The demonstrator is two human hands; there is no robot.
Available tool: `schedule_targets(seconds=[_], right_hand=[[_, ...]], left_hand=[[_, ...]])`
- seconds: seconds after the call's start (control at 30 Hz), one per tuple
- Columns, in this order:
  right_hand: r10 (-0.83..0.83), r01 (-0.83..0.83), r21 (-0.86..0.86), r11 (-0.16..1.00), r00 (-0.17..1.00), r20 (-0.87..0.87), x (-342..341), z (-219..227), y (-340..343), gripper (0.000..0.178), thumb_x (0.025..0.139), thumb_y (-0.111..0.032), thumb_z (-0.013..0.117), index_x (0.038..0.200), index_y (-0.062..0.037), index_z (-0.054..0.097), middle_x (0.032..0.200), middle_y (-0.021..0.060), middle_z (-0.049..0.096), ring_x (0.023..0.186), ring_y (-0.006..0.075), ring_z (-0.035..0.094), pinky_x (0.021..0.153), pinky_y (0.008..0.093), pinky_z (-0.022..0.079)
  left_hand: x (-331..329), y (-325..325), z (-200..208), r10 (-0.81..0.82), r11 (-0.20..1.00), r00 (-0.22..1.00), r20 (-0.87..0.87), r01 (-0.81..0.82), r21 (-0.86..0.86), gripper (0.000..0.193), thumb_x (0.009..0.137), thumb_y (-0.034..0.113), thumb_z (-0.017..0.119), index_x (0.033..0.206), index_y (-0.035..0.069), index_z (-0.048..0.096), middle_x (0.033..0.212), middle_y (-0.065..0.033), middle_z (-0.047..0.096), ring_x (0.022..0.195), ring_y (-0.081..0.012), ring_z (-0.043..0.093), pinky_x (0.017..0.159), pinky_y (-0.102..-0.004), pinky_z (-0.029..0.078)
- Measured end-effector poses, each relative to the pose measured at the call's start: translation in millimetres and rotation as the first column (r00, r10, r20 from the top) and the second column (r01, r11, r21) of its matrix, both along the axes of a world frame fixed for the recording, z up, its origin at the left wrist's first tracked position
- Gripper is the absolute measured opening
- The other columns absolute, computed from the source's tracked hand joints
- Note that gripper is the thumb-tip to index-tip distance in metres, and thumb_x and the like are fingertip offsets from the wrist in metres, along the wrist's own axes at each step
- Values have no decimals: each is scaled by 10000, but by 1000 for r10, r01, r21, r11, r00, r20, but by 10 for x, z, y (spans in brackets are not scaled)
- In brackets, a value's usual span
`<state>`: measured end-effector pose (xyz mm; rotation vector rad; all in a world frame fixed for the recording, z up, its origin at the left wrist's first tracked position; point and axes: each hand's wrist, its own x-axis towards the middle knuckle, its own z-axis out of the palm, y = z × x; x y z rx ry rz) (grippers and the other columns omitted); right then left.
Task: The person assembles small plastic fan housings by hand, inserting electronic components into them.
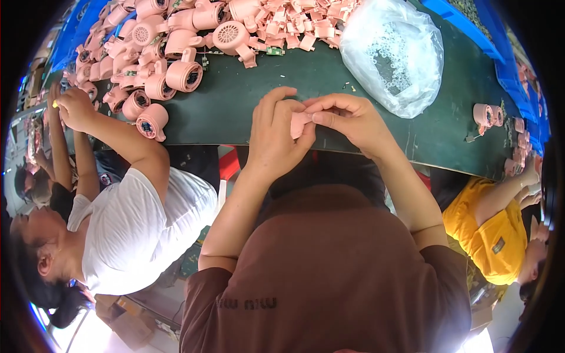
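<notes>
Green tbl (235, 94); brown shirt (329, 259) lettered; L hand (273, 129) cups, R hand (355, 122) pinches pink pc (298, 125).

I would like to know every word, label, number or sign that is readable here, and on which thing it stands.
Brown shirt: dark upside-down lettering on the chest, not copied here.
Yellow shirt: dark patch, too small to read.
Dark cloth at left: round emblem, too small to read.
Held pink piece: no text visible.
Clear bag: no text visible.
</notes>
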<state>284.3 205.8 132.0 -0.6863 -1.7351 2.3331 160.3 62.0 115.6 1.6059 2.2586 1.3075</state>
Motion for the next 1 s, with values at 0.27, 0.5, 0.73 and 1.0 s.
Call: schedule_targets(seconds=[0.27, 0.5, 0.73, 1.0], right_hand=[[-71, 69, -70, 995, 997, -27, -55, -54, -110, 114, 939, -66, 675, 1020, 13, 680, 931, 35, 702, 851, 69, 647, 771, 233, 523], [-103, 107, -179, 978, 994, 32, -23, 35, -138, 127, 937, -67, 677, 1040, 5, 674, 957, 48, 687, 880, 93, 641, 799, 242, 514], [-163, 175, -255, 951, 984, 67, -24, -8, -214, 164, 983, -116, 625, 1089, 0, 671, 972, 35, 677, 918, 95, 613, 834, 246, 490], [-295, 294, -61, 954, 955, -16, -104, -60, -450, 165, 1019, -110, 557, 1118, 4, 623, 967, 20, 658, 888, 72, 598, 803, 244, 501]], left_hand=[[19, 14, -30, 29, 999, 999, -24, -28, 18, 432, 721, 82, 770, 1094, 69, 552, 1244, -145, 525, 1073, -358, 556, 891, -453, 456], [71, 16, -82, 55, 996, 997, -49, -52, 66, 429, 719, 82, 791, 1083, 92, 564, 1228, -127, 525, 1035, -343, 554, 859, -441, 462], [32, 5, -127, 32, 994, 996, -79, -23, 110, 345, 725, 80, 799, 1009, 109, 606, 1152, -98, 570, 986, -301, 567, 803, -405, 446], [-28, -68, 168, -20, 1000, 999, -31, 19, -21, 489, 723, 127, 809, 1158, 98, 587, 1178, -125, 569, 1022, -320, 578, 845, -431, 457]])
